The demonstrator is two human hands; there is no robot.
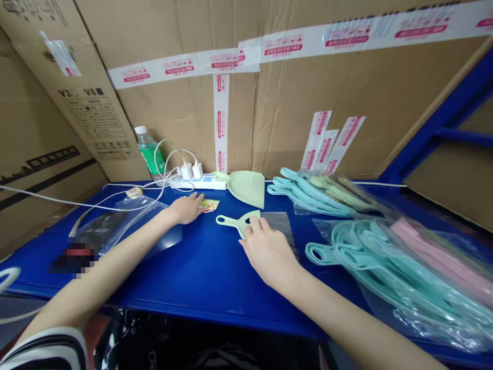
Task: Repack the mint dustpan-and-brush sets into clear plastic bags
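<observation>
My right hand (269, 249) is closed over the head of a small hand brush (233, 222). The brush has a pale green handle pointing left, and its grey bristles show beyond my fingers. Farther left, my left hand (185, 208) lies with fingers stretched out over a small printed card (210, 205) in yellow and red, covering part of it. Behind the brush, a pale green dustpan (247, 188) lies on the blue tabletop (215, 277), its handle by the power strip.
Bagged turquoise dustpans (379, 257) and a pink one (439, 252) lie at right, with more turquoise handles (304, 190) behind. A power strip (208, 181) with chargers, white cables, and a bottle (149, 154) stand at the back left. Cardboard (181, 113) walls the rear.
</observation>
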